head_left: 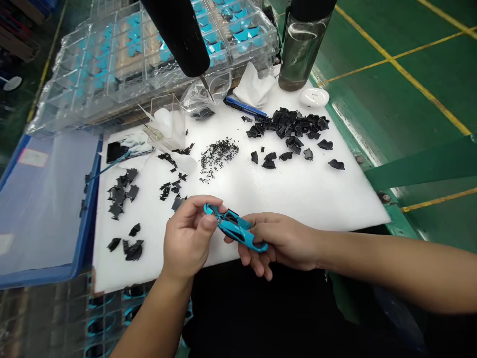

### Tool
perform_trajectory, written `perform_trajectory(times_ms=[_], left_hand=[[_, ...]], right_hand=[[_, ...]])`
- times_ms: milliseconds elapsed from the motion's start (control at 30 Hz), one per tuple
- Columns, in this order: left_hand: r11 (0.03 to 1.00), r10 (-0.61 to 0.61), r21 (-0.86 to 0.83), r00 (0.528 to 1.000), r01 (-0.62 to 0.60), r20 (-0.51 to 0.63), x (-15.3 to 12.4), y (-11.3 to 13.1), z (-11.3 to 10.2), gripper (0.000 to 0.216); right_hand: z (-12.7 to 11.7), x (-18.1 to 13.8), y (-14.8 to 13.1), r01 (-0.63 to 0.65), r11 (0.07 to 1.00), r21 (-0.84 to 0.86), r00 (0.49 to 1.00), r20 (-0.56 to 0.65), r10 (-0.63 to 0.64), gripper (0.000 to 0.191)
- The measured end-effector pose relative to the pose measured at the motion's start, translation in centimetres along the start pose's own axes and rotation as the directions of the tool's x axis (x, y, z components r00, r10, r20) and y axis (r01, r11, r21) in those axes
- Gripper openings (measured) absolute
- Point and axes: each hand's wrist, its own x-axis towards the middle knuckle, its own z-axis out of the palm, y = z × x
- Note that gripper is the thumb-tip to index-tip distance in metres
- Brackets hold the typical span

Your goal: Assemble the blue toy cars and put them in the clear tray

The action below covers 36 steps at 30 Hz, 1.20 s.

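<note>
A blue plastic shell with black inserts is held between my two hands above the near edge of the white foam board. My left hand pinches its far left end between thumb and fingers. My right hand grips the other end, with the thumb along its side and some fingers hanging below. On the board beyond lie a heap of tiny black screws, a pile of black plastic pieces and smaller black parts.
A black electric screwdriver hangs over the board, tip down. Clear compartment trays of blue parts stand behind. A bottle, a white case, a blue-handled tool and a blue bin surround the work area.
</note>
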Motion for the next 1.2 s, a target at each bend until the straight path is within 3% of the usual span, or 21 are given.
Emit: perform_trajectory(times_ms=[133, 267, 500, 800, 933, 1033, 1100, 1200], left_hand=[[0.958, -0.065, 0.27, 0.992, 0.092, -0.106, 0.9, 1.2, 0.6, 0.036], [0.923, -0.108, 0.354, 0.984, 0.153, -0.143, 1.4, 1.8, 1.0, 0.046], [0.929, -0.102, 0.341, 0.986, 0.142, -0.133, 1.6, 1.0, 1.1, 0.049], [0.964, -0.106, 0.232, 0.988, 0.13, -0.111, 1.4, 0.9, 1.2, 0.047], [0.981, -0.132, 0.134, 0.99, 0.139, -0.057, 1.5, 0.6, 1.0, 0.039], [0.985, -0.164, 0.061, 0.986, 0.163, 0.024, 1.9, 1.1, 1.0, 0.035], [0.978, -0.204, 0.069, 0.974, 0.198, 0.095, 2.4, 1.9, 1.1, 0.033], [0.96, -0.267, 0.146, 0.94, 0.239, 0.214, 3.5, 3.5, 1.5, 0.028]], right_hand=[[-0.2, -0.1, -0.2, 0.011, 1.0, 0.006, 0.999, -0.034, -0.011, 0.031], [-0.3, -0.1, -0.4, -0.042, 0.998, 0.049, 0.999, 0.006, 0.042, 0.036], [-0.3, -0.1, -0.5, -0.086, 0.996, 0.029, 0.996, -0.003, 0.086, 0.039], [0.1, -0.2, -0.5, -0.033, 0.999, -0.037, 0.998, -0.059, 0.031, 0.035], [0.2, -0.2, -0.2, -0.022, 1.0, -0.002, 0.996, -0.083, 0.022, 0.036], [0.1, -0.1, 0.1, 0.02, 0.999, 0.042, 0.998, -0.052, -0.018, 0.056], [0.0, 0.0, 0.5, 0.064, 0.998, 0.022, 0.997, -0.033, -0.064, 0.068], [-0.1, 0.1, 1.0, 0.131, 0.991, -0.012, 0.991, 0.004, -0.131, 0.067]])
